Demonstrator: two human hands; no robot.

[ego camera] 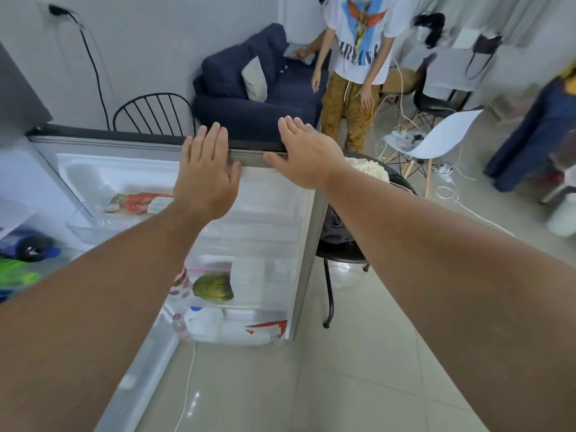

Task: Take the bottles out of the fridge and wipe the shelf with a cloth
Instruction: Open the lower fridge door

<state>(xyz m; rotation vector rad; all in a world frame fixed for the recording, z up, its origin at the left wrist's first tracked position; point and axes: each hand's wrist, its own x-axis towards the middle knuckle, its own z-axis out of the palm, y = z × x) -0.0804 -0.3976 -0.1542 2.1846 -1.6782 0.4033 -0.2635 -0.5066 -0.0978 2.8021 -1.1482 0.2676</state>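
A lived-in home room, I'd say.
I see an open fridge door (187, 213) at left, a navy sofa (249, 98) at top centre, chairs (436, 141) on pale tiles, perhaps clothes hanging upper right.

The open white fridge door (274, 194) carries clear plastic door shelves. The upper door shelf (93, 227) holds a flat red and orange food packet (140, 202). The middle door shelf (249, 304) holds a green-brown round fruit (213, 287) beside a white tub (247, 282). The lowest door shelf (237, 338) holds a white plastic bottle with a blue cap (202, 319), lying beside a white carton with red print (268, 328). Pale glossy floor tiles (358, 385) lie below the door.
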